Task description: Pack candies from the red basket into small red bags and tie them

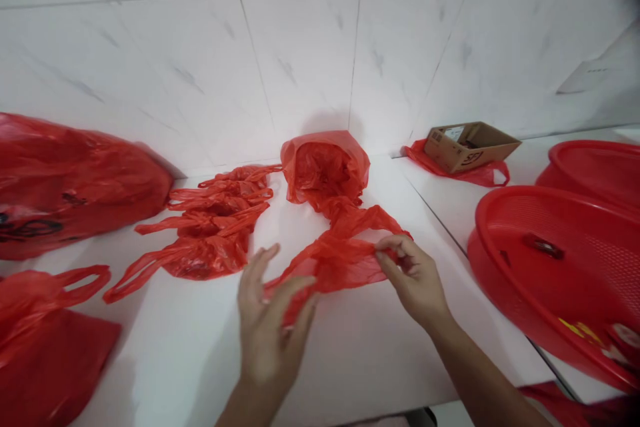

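Note:
A thin red plastic bag point(345, 247) lies spread out on the white table before me. With finger and thumb, my right hand point(413, 277) pinches its right edge. At its left side is my left hand point(273, 320), fingers spread and slightly blurred, with red film showing behind and between them. Whether the left fingertips touch the film I cannot tell. Toward the wall, the film runs up to a crumpled red bag point(325, 163) with its mouth facing me; where one ends and the other starts is unclear. Left of it, several knotted, filled red bags point(213, 247) sit in a row.
A large stuffed red bag point(75, 180) rests at far left, with another red bag point(55, 353) nearer me. Right of a table seam stand red plastic baskets point(483, 220), the near one holding small items. Behind them, a cardboard box point(453, 150) sits on red plastic by the tiled wall point(300, 60).

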Demonstrator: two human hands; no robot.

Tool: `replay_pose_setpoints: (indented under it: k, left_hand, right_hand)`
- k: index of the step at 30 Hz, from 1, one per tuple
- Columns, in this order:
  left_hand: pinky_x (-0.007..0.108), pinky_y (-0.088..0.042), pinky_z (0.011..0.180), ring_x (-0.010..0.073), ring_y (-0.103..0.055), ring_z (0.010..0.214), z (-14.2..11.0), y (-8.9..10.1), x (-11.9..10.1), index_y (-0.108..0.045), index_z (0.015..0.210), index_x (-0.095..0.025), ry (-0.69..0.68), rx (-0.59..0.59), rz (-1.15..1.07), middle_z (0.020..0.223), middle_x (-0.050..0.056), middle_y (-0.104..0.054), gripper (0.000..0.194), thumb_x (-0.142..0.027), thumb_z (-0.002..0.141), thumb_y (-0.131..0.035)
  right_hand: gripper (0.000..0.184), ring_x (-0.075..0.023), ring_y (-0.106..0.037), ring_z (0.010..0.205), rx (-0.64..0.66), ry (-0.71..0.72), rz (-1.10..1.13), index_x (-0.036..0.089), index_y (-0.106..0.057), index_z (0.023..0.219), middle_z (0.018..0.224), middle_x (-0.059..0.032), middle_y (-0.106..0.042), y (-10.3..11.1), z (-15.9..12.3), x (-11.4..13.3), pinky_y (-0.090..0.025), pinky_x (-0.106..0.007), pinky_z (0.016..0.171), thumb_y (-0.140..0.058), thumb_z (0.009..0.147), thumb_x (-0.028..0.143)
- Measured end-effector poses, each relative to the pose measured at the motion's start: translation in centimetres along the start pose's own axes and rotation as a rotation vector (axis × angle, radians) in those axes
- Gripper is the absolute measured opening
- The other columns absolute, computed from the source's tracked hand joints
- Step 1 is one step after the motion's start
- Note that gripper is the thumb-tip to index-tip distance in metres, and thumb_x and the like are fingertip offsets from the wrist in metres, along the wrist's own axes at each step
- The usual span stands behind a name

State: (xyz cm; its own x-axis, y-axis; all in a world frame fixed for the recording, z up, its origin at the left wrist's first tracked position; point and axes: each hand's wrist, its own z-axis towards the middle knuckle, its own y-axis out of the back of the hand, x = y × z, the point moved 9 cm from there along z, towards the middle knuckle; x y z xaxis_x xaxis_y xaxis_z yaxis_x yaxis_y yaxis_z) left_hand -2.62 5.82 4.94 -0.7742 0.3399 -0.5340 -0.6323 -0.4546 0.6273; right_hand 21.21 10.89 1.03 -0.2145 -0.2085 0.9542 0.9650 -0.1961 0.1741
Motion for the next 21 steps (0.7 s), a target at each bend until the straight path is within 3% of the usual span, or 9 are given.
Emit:
replay_pose_setpoints:
  k: [3,6,8,11,15,17,19,21]
  left_hand:
    - [0.066,-0.019,0.11,0.0396,-0.015,0.144,-0.5,-5.1,-1.2,-0.069,0.102,-0.03,-0.06,0.178,0.143,0.157,0.003,-0.02,0.023,-0.02,0.086,-0.056]
    - [0.068,-0.019,0.108,0.0412,-0.019,0.143,-0.7,-9.5,1.8,-0.068,0.105,-0.025,0.03,0.338,0.267,0.156,0.008,-0.026,0.031,-0.01,0.084,-0.051]
    - [0.065,-0.025,0.107,0.0396,-0.033,0.137,-0.5,-10.6,4.3,-0.069,0.096,-0.02,0.101,0.402,0.273,0.152,0.012,-0.035,0.028,-0.007,0.082,-0.047]
    - [0.053,-0.042,0.099,0.0341,-0.048,0.126,0.4,-8.9,7.1,-0.068,0.097,-0.017,0.186,0.381,0.227,0.145,0.013,-0.045,0.032,-0.006,0.078,-0.045]
    - [0.04,-0.051,0.086,0.0261,-0.059,0.11,0.8,-6.1,7.6,-0.07,0.091,-0.02,0.179,0.491,0.115,0.136,0.008,-0.051,0.038,-0.003,0.076,-0.039]
    - [0.037,-0.05,0.086,0.0225,-0.061,0.105,0.5,-5.3,6.7,-0.07,0.096,-0.022,0.172,0.552,0.031,0.129,0.006,-0.055,0.043,-0.003,0.076,-0.037]
    - [0.036,-0.049,0.087,0.0209,-0.06,0.106,0.3,-4.7,5.6,-0.067,0.108,-0.024,0.179,0.556,-0.032,0.126,0.004,-0.057,0.047,-0.004,0.079,-0.037]
    - [0.035,-0.049,0.088,0.0202,-0.059,0.105,0.0,-4.7,4.1,-0.064,0.115,-0.026,0.185,0.566,-0.093,0.126,0.004,-0.057,0.048,-0.005,0.081,-0.038]
  right_hand:
    - [0.013,-0.0106,-0.051,0.062,0.164,-0.138,0.29,0.021,-0.056,0.088,0.073,0.0009,-0.055,-3.3,-1.9,-0.2,-0.045,-0.022,0.058,-0.06,0.085,0.033]
    - [0.021,-0.0072,-0.042,0.054,0.341,-0.258,0.527,0.021,-0.052,0.085,0.069,0.0038,-0.047,-5.2,-4.7,0.4,-0.037,-0.018,0.049,-0.065,0.082,0.037]
    - [0.024,-0.0063,-0.038,0.051,0.469,-0.277,0.62,0.021,-0.05,0.082,0.067,0.0042,-0.045,-4.9,-6.3,1.3,-0.032,-0.017,0.045,-0.067,0.08,0.039]
    - [0.024,-0.0071,-0.04,0.05,0.499,-0.222,0.575,0.022,-0.05,0.078,0.066,0.0029,-0.048,-1.1,-6.4,1.4,-0.034,-0.019,0.045,-0.067,0.08,0.039]
    - [0.017,-0.0101,-0.045,0.053,0.231,-0.135,0.091,0.022,-0.057,0.083,0.068,0.0007,-0.052,5.7,-2.6,-0.6,-0.038,-0.021,0.047,-0.064,0.083,0.038]
    - [0.014,-0.0142,-0.054,0.064,0.053,-0.019,-0.193,0.023,-0.062,0.089,0.078,-0.0029,-0.058,7.6,-1.1,0.4,-0.045,-0.025,0.054,-0.062,0.085,0.036]
    - [0.012,-0.0211,-0.06,0.091,-0.123,0.167,-0.372,0.024,-0.066,0.092,0.101,-0.0077,-0.061,7.6,-0.9,3.3,-0.051,-0.032,0.075,-0.06,0.086,0.032]
    - [0.013,-0.0236,-0.057,0.108,-0.12,0.342,-0.387,0.026,-0.067,0.096,0.114,-0.0078,-0.06,5.1,-1.9,6.3,-0.049,-0.035,0.087,-0.058,0.087,0.026]
